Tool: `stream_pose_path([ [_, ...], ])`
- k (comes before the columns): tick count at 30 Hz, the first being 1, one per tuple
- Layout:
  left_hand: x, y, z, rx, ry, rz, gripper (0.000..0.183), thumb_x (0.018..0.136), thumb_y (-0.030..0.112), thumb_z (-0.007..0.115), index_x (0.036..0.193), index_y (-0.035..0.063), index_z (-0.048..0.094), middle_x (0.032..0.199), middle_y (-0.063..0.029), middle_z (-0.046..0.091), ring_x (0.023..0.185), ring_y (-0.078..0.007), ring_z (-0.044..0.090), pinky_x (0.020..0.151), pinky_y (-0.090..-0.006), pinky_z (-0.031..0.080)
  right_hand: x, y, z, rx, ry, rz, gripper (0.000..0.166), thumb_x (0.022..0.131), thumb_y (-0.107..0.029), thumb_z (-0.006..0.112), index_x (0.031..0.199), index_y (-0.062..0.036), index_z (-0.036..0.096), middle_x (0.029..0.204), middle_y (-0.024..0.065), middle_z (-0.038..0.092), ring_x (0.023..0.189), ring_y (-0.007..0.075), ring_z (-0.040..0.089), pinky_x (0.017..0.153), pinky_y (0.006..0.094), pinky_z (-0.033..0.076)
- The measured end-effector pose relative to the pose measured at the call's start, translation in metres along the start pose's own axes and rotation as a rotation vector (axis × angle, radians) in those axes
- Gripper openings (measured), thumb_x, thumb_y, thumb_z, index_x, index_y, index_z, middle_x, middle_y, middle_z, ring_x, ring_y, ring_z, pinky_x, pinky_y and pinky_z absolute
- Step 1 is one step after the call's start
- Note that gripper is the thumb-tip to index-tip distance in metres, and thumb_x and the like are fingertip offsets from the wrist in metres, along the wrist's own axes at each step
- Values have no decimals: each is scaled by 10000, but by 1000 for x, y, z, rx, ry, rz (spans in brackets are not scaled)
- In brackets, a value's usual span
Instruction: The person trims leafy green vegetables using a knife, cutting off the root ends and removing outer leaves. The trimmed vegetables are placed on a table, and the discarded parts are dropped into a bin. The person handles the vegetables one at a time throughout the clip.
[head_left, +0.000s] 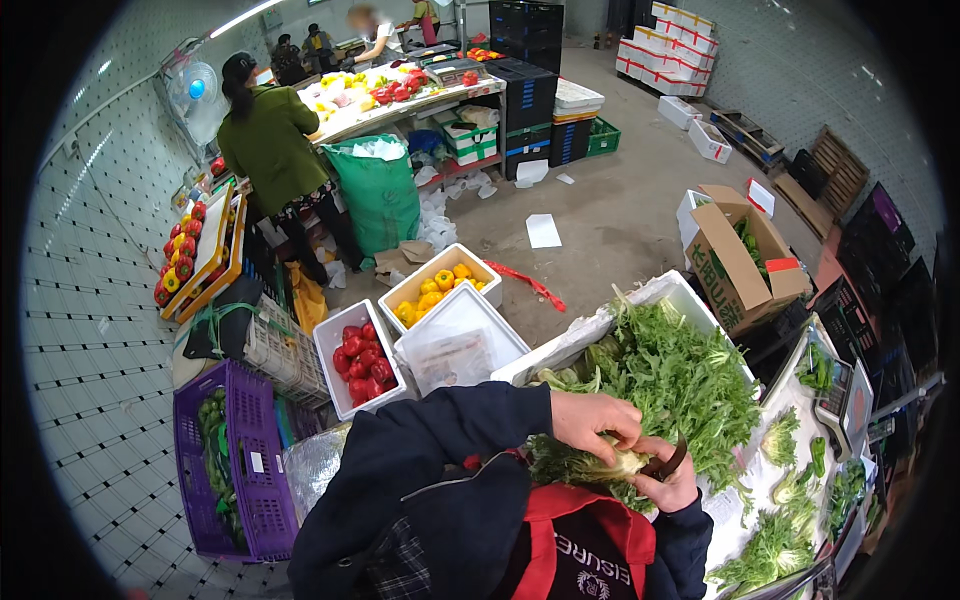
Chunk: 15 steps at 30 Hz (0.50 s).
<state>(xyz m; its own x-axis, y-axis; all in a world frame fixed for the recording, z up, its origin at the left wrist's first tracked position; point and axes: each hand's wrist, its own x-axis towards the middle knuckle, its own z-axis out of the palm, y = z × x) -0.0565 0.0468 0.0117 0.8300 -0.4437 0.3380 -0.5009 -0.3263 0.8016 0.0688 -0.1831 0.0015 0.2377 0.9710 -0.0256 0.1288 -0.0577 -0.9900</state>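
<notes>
My left hand (598, 424) grips the pale base of a head of frisée lettuce (574, 463), its leaves lying towards my chest. Opposite it, my right hand (666, 474) holds a small knife with a dark curved blade (677, 456), its fingers at the cut end of the lettuce. Just beyond both hands, a white foam box (570, 341) is heaped with leafy frisée (675, 375). Loose heads (776, 551) lie on the white table to the right, near a weighing scale (836, 401).
Foam boxes of red peppers (362, 364) and yellow peppers (439, 289) stand ahead to the left. A purple crate (259, 465) is at far left, an open cardboard box (739, 259) at right. A person in a green jacket (274, 142) stands at a lit table; others are farther back.
</notes>
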Motion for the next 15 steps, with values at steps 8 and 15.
stream_pose_path([
  [8,-4,18,7,228,135,139,238,828,163,673,812,27,478,870,-140,475,867,-359,485,752,-441,420,1,-7,4,-44,65,19,407,700,83,707,1096,25,636,1046,89,662,637,79,616,526,221,467],
  [15,-12,26,18,450,299,80,242,788,135,689,902,7,517,912,-144,512,879,-346,512,760,-438,442,2,-21,11,-128,155,87,388,736,64,685,1118,58,618,723,46,645,527,76,587,457,218,431],
])
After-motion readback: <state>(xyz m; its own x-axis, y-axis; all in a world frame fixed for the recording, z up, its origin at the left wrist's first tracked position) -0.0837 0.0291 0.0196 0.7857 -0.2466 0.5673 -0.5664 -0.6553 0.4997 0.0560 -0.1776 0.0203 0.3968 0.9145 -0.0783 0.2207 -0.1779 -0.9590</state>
